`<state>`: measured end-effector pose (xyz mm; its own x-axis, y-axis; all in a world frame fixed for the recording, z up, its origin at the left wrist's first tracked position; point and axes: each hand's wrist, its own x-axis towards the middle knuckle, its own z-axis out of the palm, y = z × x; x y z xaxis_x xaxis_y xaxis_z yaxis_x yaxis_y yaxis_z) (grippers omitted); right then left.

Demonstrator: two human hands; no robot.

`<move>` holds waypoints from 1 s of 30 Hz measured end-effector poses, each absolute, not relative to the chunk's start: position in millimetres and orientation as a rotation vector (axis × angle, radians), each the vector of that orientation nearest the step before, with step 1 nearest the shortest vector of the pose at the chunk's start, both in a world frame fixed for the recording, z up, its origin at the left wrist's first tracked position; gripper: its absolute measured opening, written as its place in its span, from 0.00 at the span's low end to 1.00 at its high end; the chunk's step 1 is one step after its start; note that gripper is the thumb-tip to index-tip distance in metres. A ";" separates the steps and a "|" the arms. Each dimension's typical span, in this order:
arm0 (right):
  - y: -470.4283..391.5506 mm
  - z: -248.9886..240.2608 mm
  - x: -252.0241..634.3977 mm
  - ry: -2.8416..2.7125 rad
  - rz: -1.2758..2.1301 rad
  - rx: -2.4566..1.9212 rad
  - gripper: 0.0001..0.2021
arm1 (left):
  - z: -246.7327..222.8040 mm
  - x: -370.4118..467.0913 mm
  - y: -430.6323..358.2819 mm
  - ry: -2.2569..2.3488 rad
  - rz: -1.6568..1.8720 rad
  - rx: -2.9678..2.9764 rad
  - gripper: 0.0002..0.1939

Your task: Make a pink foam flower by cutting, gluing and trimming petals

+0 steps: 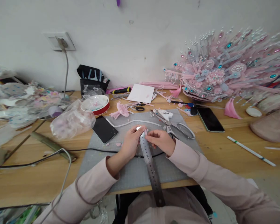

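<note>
A metal ruler slants over the front edge of a grey cutting mat, its far end between my hands. My left hand is closed on that far end, thumb on top. My right hand has its fingers pinched at a small pink piece lying against the ruler's end. Large scissors lie just beyond my right hand. A white strip curves across the mat behind my hands, and small pink scraps lie left of my left hand.
Phones lie at left and right. A beaded pink headdress stands back right. At left are a plastic bag, a red-rimmed tub, a green tool and cables. A white card lies behind the mat; a white stick lies right.
</note>
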<state>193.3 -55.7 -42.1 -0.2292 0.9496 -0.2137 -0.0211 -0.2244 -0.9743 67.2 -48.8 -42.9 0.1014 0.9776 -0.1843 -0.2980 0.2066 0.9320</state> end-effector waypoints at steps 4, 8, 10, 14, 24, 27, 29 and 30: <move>-60.1 -42.2 192.8 -1.537 1.220 -1.321 0.04 | -42.8 67.5 -49.5 1.040 1.160 0.890 0.11; -62.7 -43.0 193.6 -1.846 0.827 -1.274 0.05 | -44.5 67.5 -49.7 1.053 1.160 0.902 0.11; -63.3 -42.9 194.5 -1.923 0.711 -1.226 0.06 | -45.7 67.2 -49.6 1.057 1.161 0.905 0.11; -64.0 -41.2 195.8 -1.995 0.618 -1.201 0.08 | -47.2 66.7 -49.5 1.063 1.163 0.908 0.11; -63.7 -37.3 194.2 -1.884 0.923 -1.313 0.13 | -46.9 67.0 -48.3 1.075 1.153 0.903 0.10; -63.4 -40.3 194.1 -1.766 1.137 -1.350 0.12 | -47.2 66.0 -46.7 1.082 1.127 0.908 0.11; -62.8 -41.3 194.0 -1.679 1.268 -1.365 0.11 | -47.4 65.8 -46.3 1.086 1.123 0.917 0.12; -62.5 -41.1 194.0 -1.638 1.317 -1.368 0.11 | -47.4 65.9 -46.5 1.093 1.130 0.923 0.12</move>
